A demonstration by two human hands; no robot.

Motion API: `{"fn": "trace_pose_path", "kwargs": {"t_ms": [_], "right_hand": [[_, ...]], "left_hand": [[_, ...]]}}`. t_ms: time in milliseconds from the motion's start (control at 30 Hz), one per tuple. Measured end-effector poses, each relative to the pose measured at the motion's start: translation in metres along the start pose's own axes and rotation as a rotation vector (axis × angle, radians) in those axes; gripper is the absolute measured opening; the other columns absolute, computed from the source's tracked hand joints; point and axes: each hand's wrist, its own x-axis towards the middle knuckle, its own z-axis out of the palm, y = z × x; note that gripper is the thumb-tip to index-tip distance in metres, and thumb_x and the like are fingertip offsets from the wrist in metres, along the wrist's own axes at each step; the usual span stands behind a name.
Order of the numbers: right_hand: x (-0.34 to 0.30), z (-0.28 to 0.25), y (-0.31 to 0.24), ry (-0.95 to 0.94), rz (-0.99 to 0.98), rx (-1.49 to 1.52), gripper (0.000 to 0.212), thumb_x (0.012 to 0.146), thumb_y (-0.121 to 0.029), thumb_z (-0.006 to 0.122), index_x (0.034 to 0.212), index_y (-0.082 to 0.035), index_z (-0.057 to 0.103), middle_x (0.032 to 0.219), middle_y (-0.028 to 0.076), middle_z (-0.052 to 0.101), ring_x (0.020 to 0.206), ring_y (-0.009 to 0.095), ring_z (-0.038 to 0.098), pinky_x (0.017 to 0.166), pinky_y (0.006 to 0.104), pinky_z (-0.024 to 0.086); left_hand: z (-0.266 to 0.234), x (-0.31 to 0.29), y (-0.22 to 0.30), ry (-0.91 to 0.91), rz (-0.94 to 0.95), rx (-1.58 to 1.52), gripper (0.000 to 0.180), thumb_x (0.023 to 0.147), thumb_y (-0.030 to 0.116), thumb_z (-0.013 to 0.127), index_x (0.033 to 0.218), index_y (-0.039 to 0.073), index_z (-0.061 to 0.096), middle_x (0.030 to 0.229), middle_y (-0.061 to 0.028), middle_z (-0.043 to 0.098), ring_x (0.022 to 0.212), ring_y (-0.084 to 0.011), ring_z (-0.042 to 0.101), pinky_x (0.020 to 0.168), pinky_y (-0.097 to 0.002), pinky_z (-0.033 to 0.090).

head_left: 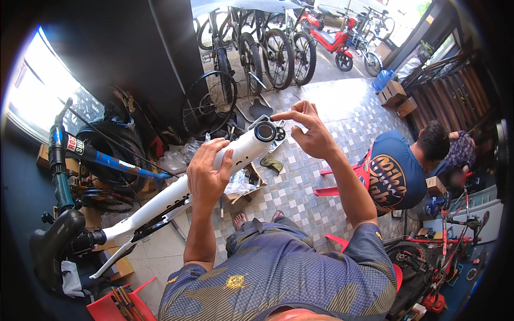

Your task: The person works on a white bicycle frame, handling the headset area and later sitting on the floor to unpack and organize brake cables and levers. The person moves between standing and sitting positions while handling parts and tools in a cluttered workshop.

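A white bicycle frame stretches from the lower left up to the middle, its far end showing a round opening with a black ring. My left hand is wrapped over the thick tube just short of that end. By the ring, my right hand has its index finger stretched to the frame's edge and its thumb apart; the other fingers are curled. I see nothing held in it. At the near left, the frame meets a black clamp-like part beside a teal and blue stand.
An open cardboard box with plastic wrap lies on the tiled floor below the frame. Loose wheels lean at the left; parked bicycles line the back. A seated person is at the right, near a red bicycle frame.
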Motion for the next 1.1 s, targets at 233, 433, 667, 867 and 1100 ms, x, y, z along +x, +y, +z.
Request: {"fn": "trace_pose_path", "kwargs": {"t_ms": [233, 433, 667, 867, 1100], "right_hand": [[-0.003, 0.006, -0.022, -0.018, -0.114, -0.364, 0.057, 0.075, 0.001, 0.061, 0.124, -0.025, 0.074, 0.105, 0.008, 0.051, 0.108, 0.028, 0.047, 0.1, 0.0409, 0.041], [-0.004, 0.012, -0.028, 0.001, -0.184, -0.512, 0.051, 0.08, -0.004, 0.065, 0.127, -0.024, 0.072, 0.105, 0.006, 0.052, 0.109, 0.026, 0.048, 0.1, 0.0383, 0.039], [-0.009, 0.023, -0.037, 0.099, -0.419, -1.029, 0.039, 0.089, -0.017, 0.062, 0.127, -0.015, 0.071, 0.105, 0.0, 0.056, 0.113, 0.019, 0.049, 0.1, 0.0365, 0.036], [-0.003, 0.007, -0.033, 0.109, -0.403, -1.166, 0.035, 0.091, -0.017, 0.061, 0.124, -0.013, 0.072, 0.108, 0.0, 0.058, 0.114, 0.019, 0.049, 0.101, 0.0364, 0.037], [-0.004, -0.005, -0.038, 0.004, -0.508, -0.937, 0.037, 0.089, -0.017, 0.062, 0.125, -0.027, 0.069, 0.115, 0.0, 0.056, 0.113, 0.018, 0.051, 0.103, 0.0359, 0.038]], "left_hand": [[0.001, 0.0, -0.001, 0.007, 0.015, -0.003, 0.023, 0.092, 0.021, 0.07, 0.106, 0.004, 0.072, 0.11, -0.0144, 0.072, 0.102, -0.0333, 0.069, 0.093, -0.0419, 0.053], [0.0, 0.0, -0.001, 0.011, 0.033, -0.009, 0.023, 0.091, 0.021, 0.07, 0.106, 0.003, 0.072, 0.109, -0.0143, 0.072, 0.101, -0.0331, 0.069, 0.093, -0.0421, 0.052], [0.0, 0.001, -0.002, -0.001, 0.031, -0.004, 0.023, 0.091, 0.02, 0.071, 0.106, 0.003, 0.072, 0.109, -0.0146, 0.072, 0.102, -0.0332, 0.069, 0.093, -0.042, 0.052], [-0.001, 0.0, -0.001, 0.0, 0.027, -0.006, 0.023, 0.091, 0.02, 0.071, 0.106, 0.003, 0.072, 0.11, -0.0143, 0.072, 0.102, -0.0327, 0.069, 0.093, -0.0417, 0.052], [-0.001, 0.001, 0.0, 0.0, 0.043, 0.004, 0.022, 0.091, 0.02, 0.07, 0.105, 0.003, 0.072, 0.11, -0.0144, 0.072, 0.102, -0.0324, 0.069, 0.092, -0.0415, 0.053]]}}
